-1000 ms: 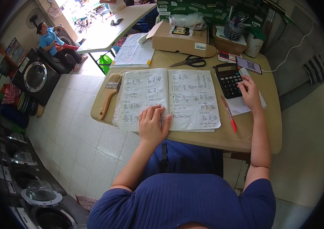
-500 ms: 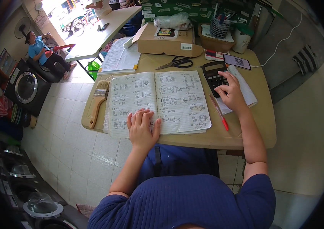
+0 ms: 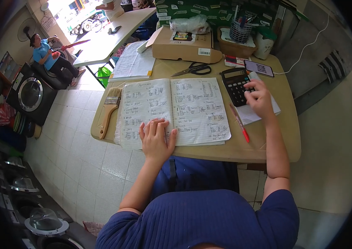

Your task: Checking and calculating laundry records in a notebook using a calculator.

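Note:
An open spiral notebook (image 3: 199,110) with handwritten columns lies on the tan table. My left hand (image 3: 156,141) rests flat on the lower part of its left page, fingers stretched out. A black calculator (image 3: 235,83) is to the right of the notebook, tilted slightly. Over its right-hand keys hovers or rests my right hand (image 3: 260,99), fingers bent and apart, holding nothing; whether a fingertip presses a key I cannot tell. White paper (image 3: 250,118) lies partly beneath the calculator and my right hand. A red pen (image 3: 240,123) sits between the notebook and my right forearm.
A paintbrush (image 3: 109,110) lies left of the notebook. Beyond it are black-handled scissors (image 3: 196,69), papers (image 3: 132,64), a cardboard box (image 3: 180,48), a pen basket (image 3: 240,32) and a card with a square code (image 3: 260,68). At far left, a person (image 3: 47,56) sits near front-loading machines (image 3: 30,93).
My right hand has shifted right across the calculator, uncovering more keys, and its fingers are more bent. My left hand stays on the page. The view has moved slightly.

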`<state>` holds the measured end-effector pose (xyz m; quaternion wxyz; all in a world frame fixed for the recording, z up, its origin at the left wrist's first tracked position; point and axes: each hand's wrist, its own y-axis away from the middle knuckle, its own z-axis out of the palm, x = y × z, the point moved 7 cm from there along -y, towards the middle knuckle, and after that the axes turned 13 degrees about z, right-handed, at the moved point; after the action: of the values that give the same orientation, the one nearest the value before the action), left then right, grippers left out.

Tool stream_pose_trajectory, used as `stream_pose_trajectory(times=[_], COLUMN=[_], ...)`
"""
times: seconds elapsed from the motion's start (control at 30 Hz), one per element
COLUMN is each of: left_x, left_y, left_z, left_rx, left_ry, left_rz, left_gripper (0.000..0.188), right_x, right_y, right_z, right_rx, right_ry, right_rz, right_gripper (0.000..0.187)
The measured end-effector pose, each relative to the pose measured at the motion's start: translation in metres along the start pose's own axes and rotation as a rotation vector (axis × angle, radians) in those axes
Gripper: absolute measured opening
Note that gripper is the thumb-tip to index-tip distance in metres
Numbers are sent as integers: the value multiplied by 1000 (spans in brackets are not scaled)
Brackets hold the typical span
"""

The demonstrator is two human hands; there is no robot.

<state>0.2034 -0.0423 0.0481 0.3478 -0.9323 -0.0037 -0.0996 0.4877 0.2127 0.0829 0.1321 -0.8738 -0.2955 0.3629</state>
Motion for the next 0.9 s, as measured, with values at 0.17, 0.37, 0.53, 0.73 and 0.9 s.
stream_pose_trajectory(times=[0.17,0.37,0.53,0.73,0.9], left_x=[-1,3,-1,-5,-3], left_y=[2,2,20,24,22], left_z=[-2,-7,-13,-12,-12], left_rx=[9,31,74,70,75], left_ry=[-16,17,0,-4,-21], left_rz=[-3,22,44,52,49], left_gripper=[28,26,25,26,28], right_x=[22,34,41,38,37], right_y=[-5,-3,-4,-6,-5], right_z=[-25,-11,-2,9,7], right_rx=[179,57,-49,-34,-41], right_ry=[-108,148,-177,-49,-96], right_rz=[160,162,378,240,273], right_gripper=[25,25,34,25,24])
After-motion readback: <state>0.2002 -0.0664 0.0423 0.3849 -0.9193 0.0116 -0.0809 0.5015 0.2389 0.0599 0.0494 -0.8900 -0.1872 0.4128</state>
